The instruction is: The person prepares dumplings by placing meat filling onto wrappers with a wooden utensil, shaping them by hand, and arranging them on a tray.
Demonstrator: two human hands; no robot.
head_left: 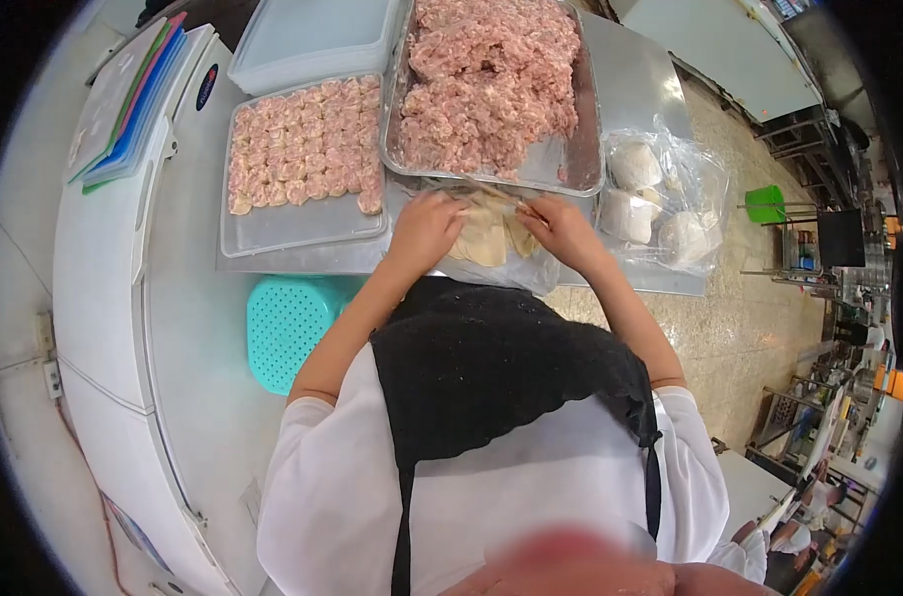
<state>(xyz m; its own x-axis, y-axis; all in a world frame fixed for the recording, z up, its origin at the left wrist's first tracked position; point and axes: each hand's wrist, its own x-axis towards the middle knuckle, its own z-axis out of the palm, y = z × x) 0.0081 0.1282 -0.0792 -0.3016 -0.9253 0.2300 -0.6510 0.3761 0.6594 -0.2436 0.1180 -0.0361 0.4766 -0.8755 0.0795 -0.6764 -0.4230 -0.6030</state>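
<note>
Your left hand (431, 226) and right hand (558, 224) sit at either side of the dough wrappers (483, 238), fingers curled at the far edge; you can't tell from here whether they pinch dough or the clear plastic (533, 273) around it. The wrappers lie on the table (640, 60), between you and the deep metal tray (592, 149), which holds a large mound of ground meat (491, 84). Their longer direction runs from that tray toward your apron (511, 348). To your left, a shallow plastic tray (302, 235) carries close rows of filled dumplings (307, 144); to your right, a clear bag (709, 189) holds pale, rounded lumps (630, 216).
</note>
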